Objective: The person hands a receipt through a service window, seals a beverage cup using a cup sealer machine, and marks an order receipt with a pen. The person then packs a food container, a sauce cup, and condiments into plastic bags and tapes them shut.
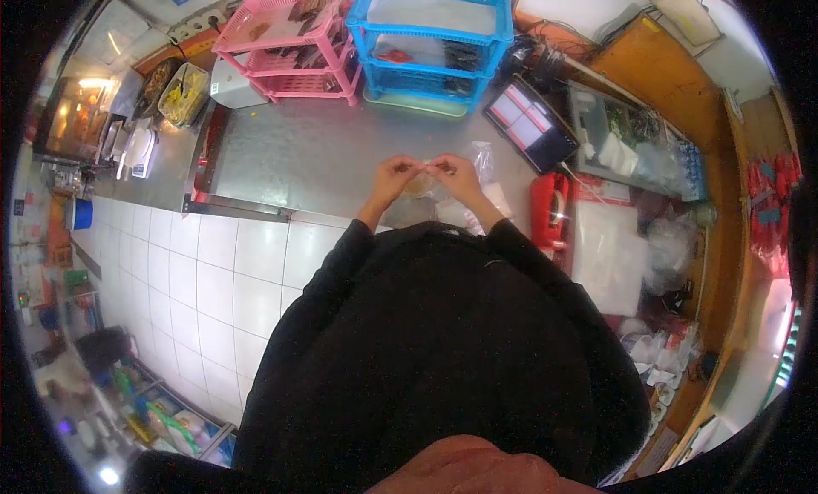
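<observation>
My left hand [396,177] and my right hand [457,175] meet fingertip to fingertip above the front part of the metal counter [307,149]. Both are closed in a pinch on the top of a small clear plastic bag [418,186]. Something yellowish brown shows inside the bag, too blurred to name. Just right of my right hand lies a crumpled clear plastic wrapper [482,159]. White paper or plastic sheets [496,201] lie by my right wrist, partly hidden by the forearm.
Pink tiered rack [294,43] and blue tiered rack [430,25] stand at the back. A tablet [530,122] leans at the right, near a red device [550,209] and a stack of clear bags [607,255]. At far left is a white scale [141,149].
</observation>
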The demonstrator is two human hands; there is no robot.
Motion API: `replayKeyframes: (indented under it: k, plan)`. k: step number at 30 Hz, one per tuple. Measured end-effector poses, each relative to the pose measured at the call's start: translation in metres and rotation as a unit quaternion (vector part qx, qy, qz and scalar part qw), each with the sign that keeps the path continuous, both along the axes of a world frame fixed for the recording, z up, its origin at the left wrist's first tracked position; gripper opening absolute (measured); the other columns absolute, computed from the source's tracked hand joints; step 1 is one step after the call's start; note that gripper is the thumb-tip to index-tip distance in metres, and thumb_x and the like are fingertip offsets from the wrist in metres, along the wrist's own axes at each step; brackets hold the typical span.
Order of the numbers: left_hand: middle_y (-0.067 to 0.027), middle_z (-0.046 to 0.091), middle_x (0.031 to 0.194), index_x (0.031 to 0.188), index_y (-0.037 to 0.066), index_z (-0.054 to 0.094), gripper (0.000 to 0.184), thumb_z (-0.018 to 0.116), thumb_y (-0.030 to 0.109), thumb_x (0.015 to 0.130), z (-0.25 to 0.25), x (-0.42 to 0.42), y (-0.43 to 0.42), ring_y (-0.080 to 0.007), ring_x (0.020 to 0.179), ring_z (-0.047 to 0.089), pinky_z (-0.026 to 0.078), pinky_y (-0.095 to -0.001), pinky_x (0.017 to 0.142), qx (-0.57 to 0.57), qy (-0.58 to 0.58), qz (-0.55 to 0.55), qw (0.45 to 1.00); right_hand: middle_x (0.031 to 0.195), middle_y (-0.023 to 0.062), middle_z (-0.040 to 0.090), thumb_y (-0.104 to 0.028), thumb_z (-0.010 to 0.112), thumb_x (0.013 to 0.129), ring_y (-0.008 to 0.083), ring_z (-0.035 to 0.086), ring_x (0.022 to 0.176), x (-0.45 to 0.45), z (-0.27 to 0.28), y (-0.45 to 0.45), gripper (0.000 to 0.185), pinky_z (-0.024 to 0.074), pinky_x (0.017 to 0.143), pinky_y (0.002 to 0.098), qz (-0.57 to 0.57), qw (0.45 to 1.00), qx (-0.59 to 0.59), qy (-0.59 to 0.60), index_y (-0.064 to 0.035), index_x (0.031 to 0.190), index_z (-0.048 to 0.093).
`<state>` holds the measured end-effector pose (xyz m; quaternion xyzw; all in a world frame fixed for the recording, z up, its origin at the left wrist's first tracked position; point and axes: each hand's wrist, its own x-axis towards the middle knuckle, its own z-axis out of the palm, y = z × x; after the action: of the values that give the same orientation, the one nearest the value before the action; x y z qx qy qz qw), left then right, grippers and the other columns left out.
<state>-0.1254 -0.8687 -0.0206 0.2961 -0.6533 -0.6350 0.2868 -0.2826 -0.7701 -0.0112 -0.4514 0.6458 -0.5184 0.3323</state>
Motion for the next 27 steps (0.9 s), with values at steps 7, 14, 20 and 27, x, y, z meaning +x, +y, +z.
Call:
replayKeyframes:
  k: [7, 14, 20, 27]
  plan:
    - [-0.0011, 0.065, 0.085, 0.093, 0.003, 0.068, 0.019, 0.063, 0.02, 0.088, 0.001, 0.006, -0.005, -0.0077, 0.076, 0.057, 0.046, -0.024, 0.069, 0.058, -0.019, -0.039, 0.997, 0.08, 0.006, 0.065, -0.014, 0.068, 0.08, 0.0127, 0.061, 0.071, -0.004, -0.002, 0.002, 0.016, 0.0487, 0.066, 0.0272, -0.013, 0.998, -0.009, 0.053, -0.0014, 0.089, 0.064]
    - [0.0009, 0.063, 0.084, 0.098, 0.003, 0.065, 0.022, 0.061, 0.024, 0.09, -0.016, 0.003, -0.006, -0.0081, 0.075, 0.055, 0.046, -0.0238, 0.07, 0.059, -0.025, -0.07, 0.995, 0.077, 0.005, 0.065, -0.015, 0.07, 0.08, 0.0108, 0.06, 0.069, -0.002, 0.004, 0.003, 0.016, 0.0479, 0.065, 0.026, 0.019, 0.998, 0.017, 0.051, -0.0013, 0.087, 0.065]
    - [-0.001, 0.064, 0.083, 0.093, 0.003, 0.066, 0.02, 0.059, 0.021, 0.09, -0.006, 0.0, 0.001, -0.0083, 0.074, 0.056, 0.046, -0.0241, 0.068, 0.062, -0.006, -0.033, 0.998, 0.078, 0.0047, 0.066, -0.015, 0.071, 0.079, 0.0101, 0.061, 0.069, -0.002, -0.004, 0.001, 0.017, 0.048, 0.064, 0.0257, -0.003, 0.999, -0.004, 0.036, -0.0013, 0.087, 0.065]
    - [-0.0014, 0.064, 0.087, 0.095, 0.006, 0.065, 0.015, 0.063, 0.018, 0.088, -0.007, -0.003, 0.005, -0.0088, 0.074, 0.055, 0.046, -0.0238, 0.068, 0.04, 0.026, -0.036, 0.998, 0.077, 0.0045, 0.067, -0.015, 0.071, 0.079, 0.0105, 0.061, 0.069, -0.002, -0.001, 0.002, 0.017, 0.049, 0.065, 0.0259, -0.03, 0.998, 0.028, 0.04, -0.0015, 0.088, 0.066]
